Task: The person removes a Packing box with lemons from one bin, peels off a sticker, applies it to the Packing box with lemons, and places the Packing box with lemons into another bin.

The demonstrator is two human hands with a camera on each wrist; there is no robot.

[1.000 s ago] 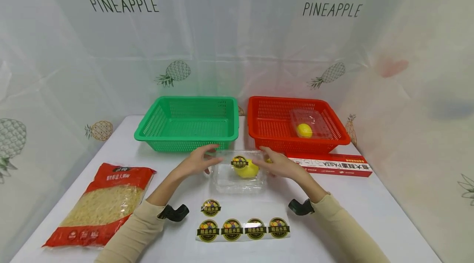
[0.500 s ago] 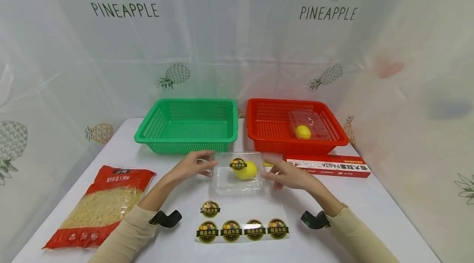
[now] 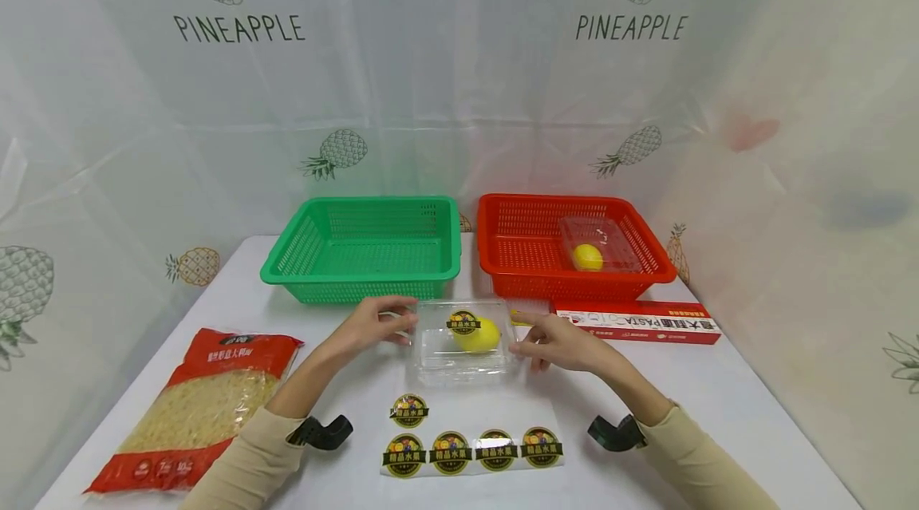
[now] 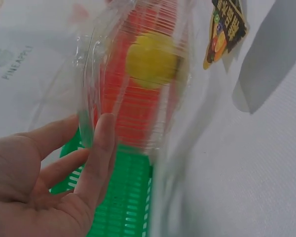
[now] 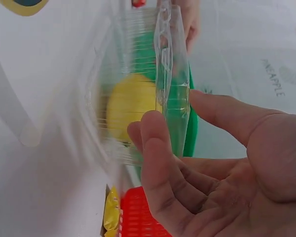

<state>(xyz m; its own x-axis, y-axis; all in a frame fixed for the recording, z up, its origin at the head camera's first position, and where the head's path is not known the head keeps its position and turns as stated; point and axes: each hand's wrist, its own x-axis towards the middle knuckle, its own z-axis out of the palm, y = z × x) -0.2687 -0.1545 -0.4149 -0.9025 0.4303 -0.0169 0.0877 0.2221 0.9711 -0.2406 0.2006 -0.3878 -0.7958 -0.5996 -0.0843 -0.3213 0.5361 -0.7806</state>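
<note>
A clear plastic clamshell box (image 3: 433, 344) is in the middle of the head view, its lid down and a yellow lemon (image 3: 484, 337) inside. On the lid is a round black-and-gold fruit sticker (image 3: 463, 323). My left hand (image 3: 375, 324) pinches the box's left rim between thumb and fingers. Opposite it, my right hand (image 3: 560, 342) grips the right rim. In the right wrist view the thumb (image 5: 222, 106) lies at the lid side and the fingertips (image 5: 155, 131) at the lower side. Both wrist views show the ribbed box wall with the lemon behind it.
A sheet of several fruit stickers (image 3: 472, 470) lies in front of the box. Behind stand a green basket (image 3: 373, 289) and a red basket (image 3: 567, 284), which holds another boxed lemon (image 3: 589, 257). A pasta bag (image 3: 201, 406) lies left, a red pasta box (image 3: 646, 322) right.
Both hands have gone from reaching over the lid's edges to gripping the rims at the sides. The right hand shifted outward and down. The box stays near the same place.
</note>
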